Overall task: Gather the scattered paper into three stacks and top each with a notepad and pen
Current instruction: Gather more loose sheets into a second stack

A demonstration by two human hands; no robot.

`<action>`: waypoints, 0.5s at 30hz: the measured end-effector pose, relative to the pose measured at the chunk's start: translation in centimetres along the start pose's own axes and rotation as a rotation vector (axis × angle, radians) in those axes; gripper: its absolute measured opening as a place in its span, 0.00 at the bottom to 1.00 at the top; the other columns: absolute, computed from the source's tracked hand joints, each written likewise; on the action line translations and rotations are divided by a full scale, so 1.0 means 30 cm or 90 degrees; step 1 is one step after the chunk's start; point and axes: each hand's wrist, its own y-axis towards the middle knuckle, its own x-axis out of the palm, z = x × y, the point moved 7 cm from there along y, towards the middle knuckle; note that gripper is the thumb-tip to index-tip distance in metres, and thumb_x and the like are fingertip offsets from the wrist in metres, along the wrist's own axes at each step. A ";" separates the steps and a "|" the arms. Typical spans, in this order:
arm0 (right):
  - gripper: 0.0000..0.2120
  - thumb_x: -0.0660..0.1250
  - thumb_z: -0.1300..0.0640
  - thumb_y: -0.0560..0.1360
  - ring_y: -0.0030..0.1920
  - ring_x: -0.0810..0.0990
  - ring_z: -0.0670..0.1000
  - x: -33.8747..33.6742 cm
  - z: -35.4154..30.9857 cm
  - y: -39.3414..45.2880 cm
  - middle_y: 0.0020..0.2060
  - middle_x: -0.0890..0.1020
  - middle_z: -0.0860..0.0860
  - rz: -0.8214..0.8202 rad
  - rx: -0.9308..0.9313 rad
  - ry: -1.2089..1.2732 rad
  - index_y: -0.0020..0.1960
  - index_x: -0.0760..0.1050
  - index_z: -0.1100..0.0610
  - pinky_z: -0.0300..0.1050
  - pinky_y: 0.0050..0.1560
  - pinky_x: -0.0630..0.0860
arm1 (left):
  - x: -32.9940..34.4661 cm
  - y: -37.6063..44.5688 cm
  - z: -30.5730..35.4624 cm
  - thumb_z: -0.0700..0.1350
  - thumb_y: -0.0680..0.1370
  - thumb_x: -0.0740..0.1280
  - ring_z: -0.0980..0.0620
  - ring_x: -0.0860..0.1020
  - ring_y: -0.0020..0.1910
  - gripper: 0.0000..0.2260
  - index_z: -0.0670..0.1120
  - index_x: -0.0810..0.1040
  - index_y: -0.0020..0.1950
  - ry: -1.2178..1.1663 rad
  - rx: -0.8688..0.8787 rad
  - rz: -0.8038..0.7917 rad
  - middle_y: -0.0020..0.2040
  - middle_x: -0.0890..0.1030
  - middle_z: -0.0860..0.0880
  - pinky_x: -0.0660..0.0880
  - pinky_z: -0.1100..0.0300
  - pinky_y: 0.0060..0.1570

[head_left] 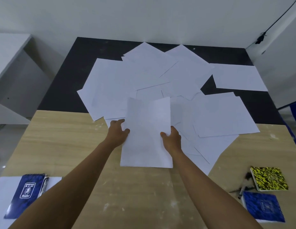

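White sheets [147, 134] gripped by two hands; three notepads [268, 178], pens.

Both bare forearms stretched forward and converging, left hand [118, 131] and right hand [172, 138] level with each other, thumbs on top, fingers curled under, pinching the same sheets [147, 129] from opposite edges.

We grip a sheaf of white sheets [147, 133] with our left hand [118, 132] and right hand [171, 138] above scattered paper [144, 76].

Matt white paper sheets [148, 80]; pale wood-grain table [61, 142], dark matt far half.
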 end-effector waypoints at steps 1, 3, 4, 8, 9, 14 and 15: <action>0.09 0.65 0.59 0.76 0.47 0.78 0.51 -0.001 0.017 0.016 0.47 0.79 0.50 0.002 0.014 -0.001 0.55 0.75 0.58 0.41 0.46 0.72 | -0.004 0.020 0.002 0.42 0.77 0.67 0.41 0.69 0.66 0.25 0.42 0.66 0.73 0.029 0.001 0.016 0.69 0.65 0.40 0.67 0.50 0.67; 0.09 0.66 0.58 0.75 0.46 0.77 0.51 -0.006 0.044 0.040 0.47 0.79 0.50 0.003 0.032 -0.002 0.55 0.75 0.58 0.40 0.43 0.72 | -0.009 0.065 0.014 0.42 0.76 0.68 0.40 0.67 0.67 0.26 0.42 0.65 0.73 0.087 0.018 0.042 0.70 0.63 0.39 0.67 0.50 0.65; 0.09 0.67 0.58 0.74 0.46 0.78 0.50 -0.010 0.055 0.047 0.46 0.79 0.49 0.002 0.035 0.005 0.54 0.75 0.57 0.40 0.41 0.71 | -0.011 0.082 0.023 0.42 0.75 0.68 0.39 0.66 0.67 0.26 0.43 0.66 0.72 0.118 0.033 0.052 0.69 0.63 0.39 0.67 0.49 0.64; 0.10 0.69 0.57 0.74 0.48 0.81 0.47 -0.020 0.090 0.066 0.47 0.82 0.46 -0.033 0.023 0.077 0.55 0.77 0.52 0.39 0.44 0.76 | -0.009 0.158 0.040 0.44 0.75 0.69 0.38 0.63 0.69 0.28 0.44 0.63 0.73 0.224 0.065 0.057 0.73 0.58 0.43 0.68 0.47 0.62; 0.10 0.69 0.57 0.74 0.48 0.81 0.46 -0.021 0.096 0.069 0.47 0.82 0.45 -0.040 0.019 0.083 0.55 0.78 0.52 0.38 0.44 0.76 | -0.010 0.177 0.043 0.46 0.75 0.69 0.38 0.60 0.71 0.30 0.45 0.62 0.74 0.254 0.069 0.056 0.75 0.55 0.43 0.67 0.45 0.64; 0.12 0.69 0.57 0.74 0.48 0.81 0.46 -0.021 0.112 0.072 0.48 0.83 0.46 -0.030 0.005 0.066 0.57 0.78 0.53 0.43 0.49 0.78 | -0.011 0.248 -0.012 0.56 0.78 0.63 0.44 0.46 0.78 0.36 0.47 0.48 0.79 0.360 -0.002 -0.005 0.80 0.44 0.48 0.55 0.41 0.71; 0.12 0.69 0.57 0.73 0.49 0.81 0.46 -0.022 0.117 0.072 0.49 0.83 0.46 -0.029 0.006 0.067 0.57 0.78 0.53 0.44 0.51 0.79 | -0.006 0.247 -0.024 0.58 0.78 0.62 0.45 0.45 0.78 0.36 0.47 0.47 0.79 0.381 -0.012 -0.010 0.80 0.44 0.49 0.54 0.41 0.72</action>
